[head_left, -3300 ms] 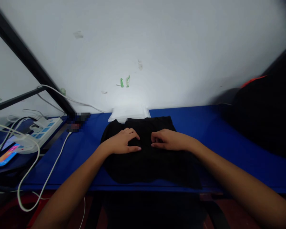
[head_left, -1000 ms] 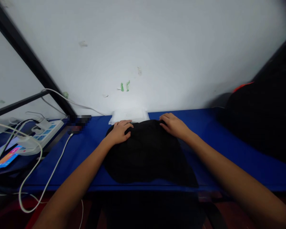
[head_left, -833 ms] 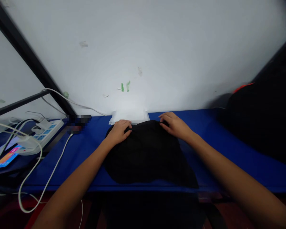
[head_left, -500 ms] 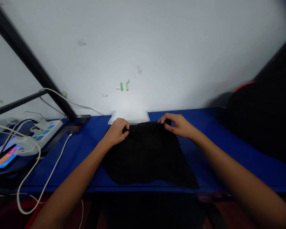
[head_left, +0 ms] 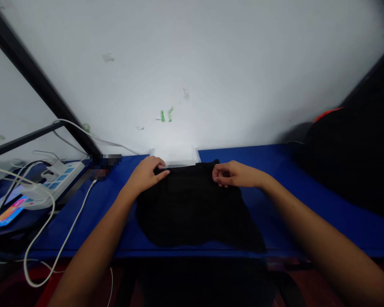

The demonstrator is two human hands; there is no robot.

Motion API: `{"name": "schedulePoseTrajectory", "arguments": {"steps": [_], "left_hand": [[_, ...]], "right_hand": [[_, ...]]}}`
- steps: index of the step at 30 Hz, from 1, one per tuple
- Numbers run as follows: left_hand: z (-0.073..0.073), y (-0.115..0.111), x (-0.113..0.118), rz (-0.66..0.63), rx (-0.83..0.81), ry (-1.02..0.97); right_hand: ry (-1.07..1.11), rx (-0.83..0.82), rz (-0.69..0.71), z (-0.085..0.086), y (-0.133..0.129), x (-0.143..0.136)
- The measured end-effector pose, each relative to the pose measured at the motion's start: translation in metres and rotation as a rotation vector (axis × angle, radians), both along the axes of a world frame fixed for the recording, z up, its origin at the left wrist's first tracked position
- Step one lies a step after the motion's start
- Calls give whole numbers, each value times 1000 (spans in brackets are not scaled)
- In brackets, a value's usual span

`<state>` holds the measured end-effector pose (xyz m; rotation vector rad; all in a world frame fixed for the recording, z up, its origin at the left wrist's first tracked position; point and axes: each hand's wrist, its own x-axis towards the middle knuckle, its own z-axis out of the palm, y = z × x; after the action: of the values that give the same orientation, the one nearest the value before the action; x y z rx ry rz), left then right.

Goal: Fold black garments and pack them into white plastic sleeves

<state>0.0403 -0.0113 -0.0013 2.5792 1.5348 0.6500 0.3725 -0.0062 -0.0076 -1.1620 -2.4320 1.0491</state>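
A piece of black cloth (head_left: 195,209), perhaps a garment, lies spread on the blue table in front of me. My left hand (head_left: 147,175) is at its far left corner, thumb and fingers apart, the thumb lying along the cloth's edge. At the far right corner my right hand (head_left: 233,174) has its fingers curled in, thumb and fingertips close together against the cloth. A small peak of fabric stands up just left of that hand. Dark folds blend together, so the cloth's exact kind is hard to make out.
Behind the cloth, against the wall, sits a white stack (head_left: 176,155) with a clear plastic edge. To the left are a white power strip (head_left: 62,179), a lit phone (head_left: 11,212) and loose white cables. A large black bulk (head_left: 352,157) occupies the right side of the blue table (head_left: 284,183).
My left hand has moved slightly left, its thumb and fingers spreading. My right hand has dropped a little nearer to me and its fingers have curled. The cloth's far edge has shifted slightly.
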Motion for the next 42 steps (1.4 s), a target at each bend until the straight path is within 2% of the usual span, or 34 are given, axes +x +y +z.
{"name": "schedulePoseTrajectory", "arguments": {"steps": [2,4,6,8,12,18,24,32,34,37,39,42], "left_hand": [[-2,6,-8,162,46,145],[-4,10,-14,261,-54,260],[-6,12,-18,290,-148,302],[-8,14,-19,288,-147,292],[-7,15,-20,261,-59,216],[-2,12,-19,216,-32,9],[0,13,-20,144,19,21],[1,9,-14,-104,171,-155],[5,5,-12,-197,138,-174],[10,1,-10,-304,-41,-150],[12,-3,-8,-311,-176,-104],[15,-7,-3,-236,-306,-71]], "right_hand": [[-59,52,-1,-1,0,-3],[-103,86,9,0,-1,-4],[-131,105,18,1,-2,-4],[-151,114,19,2,-2,-5],[-164,129,24,1,-2,-5],[-174,145,32,1,-2,-7],[-183,150,43,-3,-1,-6],[-201,150,47,-5,0,-6],[-206,150,48,-6,0,-6],[-219,161,53,-8,0,-5],[-229,163,55,-8,-1,-6],[-258,165,51,-5,-4,-8]]}}
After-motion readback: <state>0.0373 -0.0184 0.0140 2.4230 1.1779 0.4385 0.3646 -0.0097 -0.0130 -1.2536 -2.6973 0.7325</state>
